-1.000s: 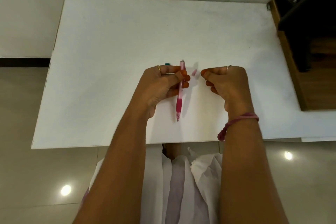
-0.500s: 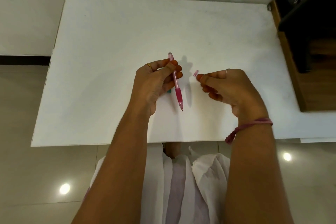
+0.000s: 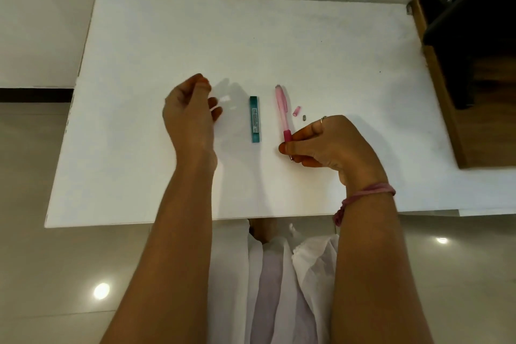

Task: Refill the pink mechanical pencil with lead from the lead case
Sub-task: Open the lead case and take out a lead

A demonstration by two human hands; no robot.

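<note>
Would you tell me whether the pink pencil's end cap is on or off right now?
Off. The small pink cap lies on the table beside the pencil, apart from it.

Bright, even light from above; soft shadows fall on the table (image 3: 167, 36), edges bowed by wide-angle distortion.

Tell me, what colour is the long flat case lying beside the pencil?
The lead case is teal with a white label, seen from the head camera.
</note>
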